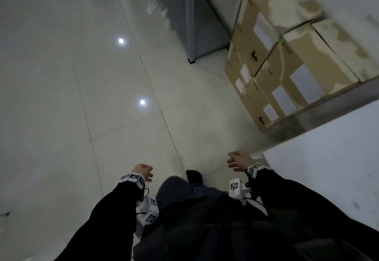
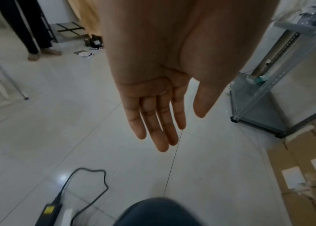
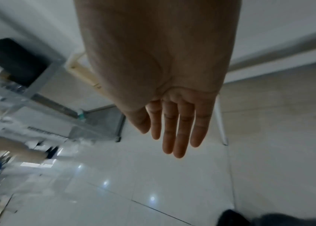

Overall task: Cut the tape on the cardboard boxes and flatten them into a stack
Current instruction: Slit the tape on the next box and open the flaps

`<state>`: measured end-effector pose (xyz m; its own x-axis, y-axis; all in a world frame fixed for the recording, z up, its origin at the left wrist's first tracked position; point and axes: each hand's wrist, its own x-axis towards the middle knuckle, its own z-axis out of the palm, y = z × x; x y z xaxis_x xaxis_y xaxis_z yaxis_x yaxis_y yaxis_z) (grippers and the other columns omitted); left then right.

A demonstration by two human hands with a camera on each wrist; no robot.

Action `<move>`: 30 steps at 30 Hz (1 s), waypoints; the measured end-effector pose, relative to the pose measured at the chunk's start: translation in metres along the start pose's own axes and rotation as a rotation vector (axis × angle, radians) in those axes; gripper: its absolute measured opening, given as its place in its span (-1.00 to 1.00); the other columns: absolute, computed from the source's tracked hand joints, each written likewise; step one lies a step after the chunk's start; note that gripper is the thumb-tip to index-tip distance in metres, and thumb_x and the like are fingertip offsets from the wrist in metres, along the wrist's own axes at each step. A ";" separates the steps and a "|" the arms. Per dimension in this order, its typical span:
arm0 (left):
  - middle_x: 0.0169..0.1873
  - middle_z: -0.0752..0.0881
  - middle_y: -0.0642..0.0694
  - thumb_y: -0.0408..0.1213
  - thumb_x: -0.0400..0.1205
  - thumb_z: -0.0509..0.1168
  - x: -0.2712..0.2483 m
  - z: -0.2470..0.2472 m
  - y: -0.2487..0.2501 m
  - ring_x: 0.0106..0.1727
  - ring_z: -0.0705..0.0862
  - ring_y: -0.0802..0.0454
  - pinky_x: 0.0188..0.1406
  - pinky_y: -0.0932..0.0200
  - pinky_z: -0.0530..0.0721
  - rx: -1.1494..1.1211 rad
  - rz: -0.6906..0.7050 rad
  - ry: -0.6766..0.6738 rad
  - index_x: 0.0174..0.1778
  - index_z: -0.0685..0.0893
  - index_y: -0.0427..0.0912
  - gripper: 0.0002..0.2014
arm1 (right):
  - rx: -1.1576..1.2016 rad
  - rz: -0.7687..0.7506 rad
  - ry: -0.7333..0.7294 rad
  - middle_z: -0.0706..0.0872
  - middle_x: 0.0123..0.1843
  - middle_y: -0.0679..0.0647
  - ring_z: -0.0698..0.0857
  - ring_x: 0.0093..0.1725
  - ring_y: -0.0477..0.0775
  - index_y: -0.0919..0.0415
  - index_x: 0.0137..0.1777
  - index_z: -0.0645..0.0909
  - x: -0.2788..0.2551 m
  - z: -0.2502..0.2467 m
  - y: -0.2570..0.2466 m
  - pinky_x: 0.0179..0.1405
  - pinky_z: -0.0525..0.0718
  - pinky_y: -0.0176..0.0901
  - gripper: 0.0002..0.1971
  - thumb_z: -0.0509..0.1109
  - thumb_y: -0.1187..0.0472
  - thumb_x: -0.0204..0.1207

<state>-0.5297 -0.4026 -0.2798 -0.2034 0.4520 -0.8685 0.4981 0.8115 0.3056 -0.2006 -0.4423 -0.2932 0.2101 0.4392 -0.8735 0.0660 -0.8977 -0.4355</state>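
Observation:
Several sealed brown cardboard boxes point(image 1: 287, 55) with white labels are stacked against the wall at the upper right; their sides also show at the right of the left wrist view as cardboard boxes point(image 2: 307, 175). My left hand point(image 1: 144, 171) hangs low at centre-left, far from the boxes, fingers straight and empty point(image 2: 159, 130). My right hand point(image 1: 238, 161) hangs beside a white table corner, fingers relaxed and holding nothing point(image 3: 178, 133). No cutting tool is visible.
A grey metal shelf rack point(image 1: 190, 24) stands left of the boxes. A white table point(image 1: 328, 168) fills the lower right. A black power adapter with cable point(image 2: 56, 206) lies on the tiled floor. Another person's legs point(image 2: 35, 30) stand in the distance.

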 end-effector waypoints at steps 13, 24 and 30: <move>-0.06 0.66 -0.43 -0.43 0.74 0.11 0.140 -0.032 0.326 -0.25 0.56 -0.20 -0.93 0.36 0.38 0.296 0.097 -0.053 0.38 0.44 -0.58 -0.66 | 0.180 0.066 0.095 0.59 -0.26 0.12 0.56 -0.39 0.02 0.28 0.13 0.50 0.098 -0.064 -0.165 -0.43 0.45 -0.22 -0.85 0.15 0.24 0.70; -0.12 0.70 -0.30 -0.36 0.68 0.20 0.090 0.216 0.600 -0.01 0.70 -0.23 0.08 -0.03 0.66 0.730 0.796 -0.375 0.02 0.65 -0.23 -0.88 | 1.030 0.217 0.763 0.48 0.01 0.50 0.67 -0.25 0.09 0.34 0.01 0.49 0.117 -0.233 -0.139 -0.24 0.62 -0.10 -0.77 0.04 0.24 0.74; 0.36 0.54 -0.27 -0.26 0.69 0.22 0.012 0.364 0.689 0.34 0.53 -0.17 0.34 0.07 0.46 0.756 1.176 -0.428 0.46 0.45 -0.29 -0.59 | 1.025 0.191 1.154 0.55 0.37 0.16 0.53 0.34 0.14 0.24 0.50 0.34 0.128 -0.350 -0.157 0.19 0.41 -0.16 -0.50 0.18 -0.03 0.67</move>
<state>0.1178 0.0273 -0.2211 0.8180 0.4513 -0.3565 0.5388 -0.3846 0.7495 0.1573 -0.2565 -0.2607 0.7791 -0.3703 -0.5059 -0.6179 -0.3173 -0.7194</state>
